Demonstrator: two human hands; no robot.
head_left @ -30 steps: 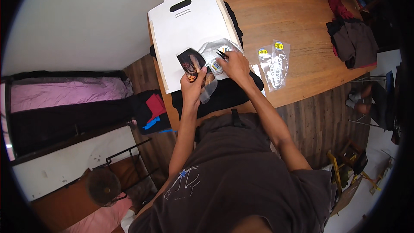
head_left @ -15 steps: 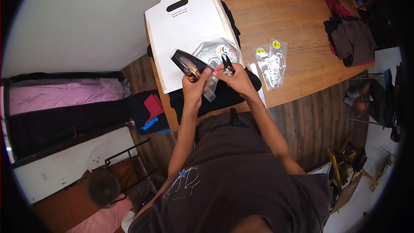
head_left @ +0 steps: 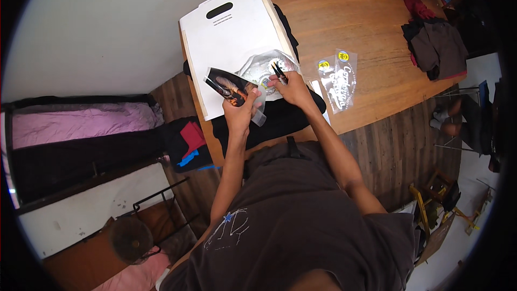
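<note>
Dark printed card (head_left: 229, 87) sits pinched in the left hand (head_left: 243, 112) above the tabletop (head_left: 366, 16) edge; the right hand (head_left: 293, 89) pinches small black snips (head_left: 279, 72) over a clear plastic bag (head_left: 264, 67); a white board (head_left: 231, 37) lies behind; clear sticker sheets (head_left: 339, 78) rest nearby.

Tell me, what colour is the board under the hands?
White, with a dark handle slot; the board shows best in the head view.
</note>
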